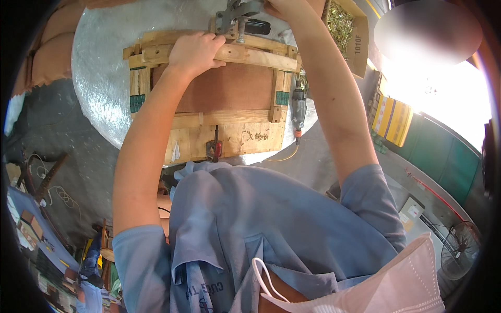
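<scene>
My left hand (195,55) is closed over the curved upper rail (250,55) of a wooden frame, its fingers on top and its thumb on the near side. The frame surrounds a reddish-brown panel (227,88) and has green strips on its side posts. At the upper edge, my right hand (284,9) meets the handle end of a grey metal toggle clamp (229,20); part of this hand is cut off by the picture. A red-handled clamp (214,148) is on the near wooden board (242,136). To the frame's right is a grey power screwdriver (298,109).
The frame rests on a round, film-covered table (99,68). A cardboard box (360,44) of small yellowish pieces stands at the far right, brown sacks (49,57) at the left. Farther right are a yellow box (392,121) and a fan (459,250). Another person (90,295) is at lower left.
</scene>
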Demonstrator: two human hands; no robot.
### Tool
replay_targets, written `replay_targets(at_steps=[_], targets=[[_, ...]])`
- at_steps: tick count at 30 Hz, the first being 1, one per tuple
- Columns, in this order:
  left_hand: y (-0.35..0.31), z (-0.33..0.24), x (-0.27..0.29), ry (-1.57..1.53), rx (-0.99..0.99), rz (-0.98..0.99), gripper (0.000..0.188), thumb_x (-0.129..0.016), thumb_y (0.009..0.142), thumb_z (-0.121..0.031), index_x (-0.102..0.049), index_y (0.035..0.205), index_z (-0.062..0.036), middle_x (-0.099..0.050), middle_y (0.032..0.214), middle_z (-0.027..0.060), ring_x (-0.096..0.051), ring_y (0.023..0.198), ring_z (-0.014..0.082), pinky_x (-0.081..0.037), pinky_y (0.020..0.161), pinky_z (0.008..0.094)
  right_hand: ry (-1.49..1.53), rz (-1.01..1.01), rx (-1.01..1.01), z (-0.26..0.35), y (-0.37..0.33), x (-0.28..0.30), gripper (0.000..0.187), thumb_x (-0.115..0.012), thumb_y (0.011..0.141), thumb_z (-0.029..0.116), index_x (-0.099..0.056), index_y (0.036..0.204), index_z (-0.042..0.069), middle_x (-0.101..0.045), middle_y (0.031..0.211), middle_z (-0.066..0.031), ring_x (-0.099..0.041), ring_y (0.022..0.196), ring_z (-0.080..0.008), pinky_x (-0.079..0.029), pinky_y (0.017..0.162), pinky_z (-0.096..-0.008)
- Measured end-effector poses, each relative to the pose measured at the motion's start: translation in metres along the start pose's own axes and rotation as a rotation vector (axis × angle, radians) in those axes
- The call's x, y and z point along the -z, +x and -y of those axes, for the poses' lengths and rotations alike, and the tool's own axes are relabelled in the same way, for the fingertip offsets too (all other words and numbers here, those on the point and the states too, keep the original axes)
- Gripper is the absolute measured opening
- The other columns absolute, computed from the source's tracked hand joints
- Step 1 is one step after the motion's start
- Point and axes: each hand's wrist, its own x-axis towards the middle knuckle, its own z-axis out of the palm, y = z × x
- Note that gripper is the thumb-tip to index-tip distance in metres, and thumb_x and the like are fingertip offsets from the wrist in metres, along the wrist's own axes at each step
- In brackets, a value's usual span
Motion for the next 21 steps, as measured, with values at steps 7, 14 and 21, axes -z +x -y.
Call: replay_targets(at_steps=[7,14,21], targets=[[0.001,-0.001,0.003,0.013,0.005,-0.002,0.058,-0.081,0.085,-0.055,-0.065,0.127,-0.0183,-0.075,0.119,0.0004,-0.071,0.112,0.0229,-0.061,0.086,0.0399,0.07,-0.022,-0.009,-0.013,0.013,0.005,0.024,-0.048,0.11,0.016,-0.062,0.115,-0.003,-0.071,0.094,-0.0134,-0.071,0.083,-0.0232,-0.059,0.075,-0.0354],[0.005,0.002,-0.006,-0.008,-0.013,-0.09,0.058,-0.082,0.083,-0.056,-0.065,0.117,-0.0127,-0.075,0.109,0.0048,-0.073,0.106,0.0238,-0.061,0.079,0.0405,-0.079,-0.127,-0.088,-0.011,0.038,-0.006,0.023,-0.047,0.105,0.011,-0.062,0.115,-0.003,-0.071,0.09,-0.0149,-0.07,0.076,-0.0261,-0.06,0.071,-0.0397],[0.003,0.009,-0.018,-0.016,-0.004,-0.177,0.057,-0.085,0.078,-0.055,-0.064,0.107,-0.0109,-0.074,0.097,0.0048,-0.073,0.097,0.0236,-0.061,0.072,0.0394,-0.473,-0.485,-0.084,-0.043,0.04,-0.042,0.036,-0.052,0.1,0.027,-0.072,0.11,-0.001,-0.076,0.092,-0.0238,-0.076,0.087,-0.0359,-0.06,0.081,-0.0467]])
